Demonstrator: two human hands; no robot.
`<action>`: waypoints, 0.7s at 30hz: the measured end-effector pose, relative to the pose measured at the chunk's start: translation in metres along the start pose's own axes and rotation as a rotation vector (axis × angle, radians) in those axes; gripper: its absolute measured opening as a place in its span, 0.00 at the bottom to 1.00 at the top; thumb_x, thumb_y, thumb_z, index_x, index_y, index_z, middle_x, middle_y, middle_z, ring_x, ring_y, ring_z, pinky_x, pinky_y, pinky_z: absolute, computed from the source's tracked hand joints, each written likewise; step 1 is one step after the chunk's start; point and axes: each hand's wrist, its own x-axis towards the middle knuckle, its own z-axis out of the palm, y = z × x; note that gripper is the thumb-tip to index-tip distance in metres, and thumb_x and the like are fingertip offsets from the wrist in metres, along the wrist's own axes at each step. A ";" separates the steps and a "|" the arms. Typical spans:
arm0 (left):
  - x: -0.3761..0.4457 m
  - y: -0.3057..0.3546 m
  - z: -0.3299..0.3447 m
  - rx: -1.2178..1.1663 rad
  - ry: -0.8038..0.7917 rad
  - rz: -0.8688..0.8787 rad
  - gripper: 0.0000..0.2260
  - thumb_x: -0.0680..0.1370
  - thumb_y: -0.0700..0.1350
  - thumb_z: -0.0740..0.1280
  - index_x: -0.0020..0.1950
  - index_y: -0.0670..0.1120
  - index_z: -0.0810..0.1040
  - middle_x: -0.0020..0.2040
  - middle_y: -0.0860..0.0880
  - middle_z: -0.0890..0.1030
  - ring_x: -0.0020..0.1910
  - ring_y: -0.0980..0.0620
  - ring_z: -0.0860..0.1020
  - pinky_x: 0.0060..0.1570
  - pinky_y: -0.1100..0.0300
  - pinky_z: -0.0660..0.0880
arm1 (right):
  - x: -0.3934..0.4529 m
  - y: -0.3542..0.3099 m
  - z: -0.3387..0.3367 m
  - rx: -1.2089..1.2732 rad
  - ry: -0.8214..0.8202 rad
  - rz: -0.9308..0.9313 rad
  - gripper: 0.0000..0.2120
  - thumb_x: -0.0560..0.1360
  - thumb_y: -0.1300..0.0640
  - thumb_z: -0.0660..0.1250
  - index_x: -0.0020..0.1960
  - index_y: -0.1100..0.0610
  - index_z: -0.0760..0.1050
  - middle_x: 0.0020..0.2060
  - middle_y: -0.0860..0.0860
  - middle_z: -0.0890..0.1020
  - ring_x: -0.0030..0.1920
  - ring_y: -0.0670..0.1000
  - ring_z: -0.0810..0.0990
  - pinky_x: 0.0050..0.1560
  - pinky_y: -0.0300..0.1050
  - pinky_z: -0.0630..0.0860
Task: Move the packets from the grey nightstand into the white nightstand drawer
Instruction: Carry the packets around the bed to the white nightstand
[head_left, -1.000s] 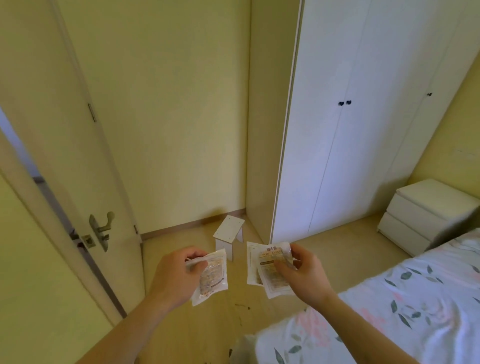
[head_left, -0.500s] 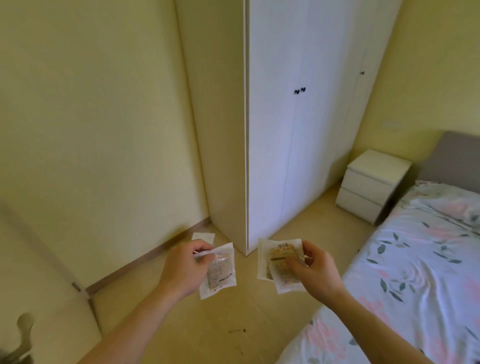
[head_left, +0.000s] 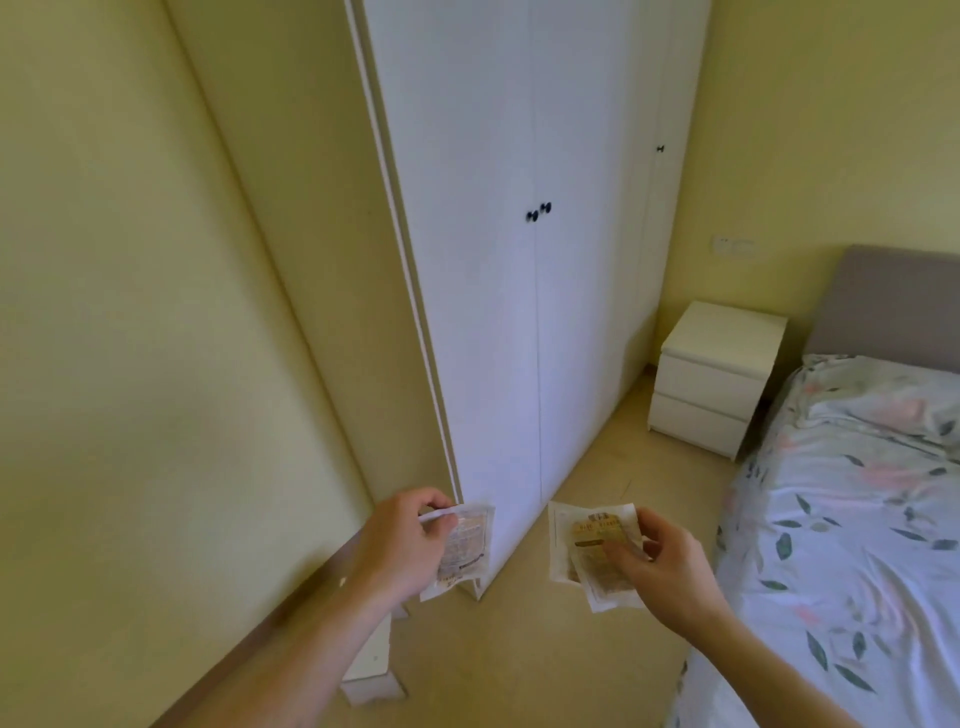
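Beige floor (head_left: 597, 467) runs as an open lane between the white wardrobe (head_left: 519, 312) and the bed (head_left: 857, 493) toward the white nightstand (head_left: 717, 384), drawers closed. The left hand (head_left: 400, 551) pinches one packet (head_left: 467, 545), long axis near upright; the right hand (head_left: 670, 566) grips two overlapped packets (head_left: 587, 545), fanned downward.

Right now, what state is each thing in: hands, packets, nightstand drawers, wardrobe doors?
left hand: grips one packet, off the floor.
right hand: pinches overlapping packets; count unclear.
white nightstand: both drawers closed, top bare.
wardrobe: doors closed.
bed: covered with a floral sheet.
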 end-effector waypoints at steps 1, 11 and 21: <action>0.022 0.006 0.006 -0.009 -0.010 0.011 0.02 0.79 0.50 0.70 0.47 0.56 0.81 0.48 0.58 0.82 0.46 0.54 0.81 0.40 0.57 0.79 | 0.018 -0.003 -0.006 -0.008 0.021 0.001 0.07 0.78 0.56 0.72 0.54 0.46 0.81 0.49 0.41 0.86 0.49 0.43 0.86 0.43 0.42 0.85; 0.222 0.047 0.090 -0.057 -0.205 0.151 0.04 0.79 0.48 0.71 0.48 0.58 0.79 0.58 0.59 0.80 0.59 0.54 0.76 0.56 0.58 0.73 | 0.170 0.007 -0.047 -0.064 0.238 0.068 0.09 0.77 0.55 0.73 0.55 0.44 0.80 0.49 0.40 0.85 0.49 0.42 0.85 0.38 0.35 0.81; 0.393 0.067 0.164 -0.067 -0.371 0.226 0.04 0.80 0.50 0.70 0.45 0.59 0.80 0.52 0.57 0.80 0.54 0.53 0.77 0.47 0.60 0.71 | 0.309 0.019 -0.053 -0.073 0.366 0.173 0.09 0.76 0.56 0.74 0.52 0.44 0.81 0.47 0.39 0.86 0.49 0.42 0.85 0.46 0.41 0.84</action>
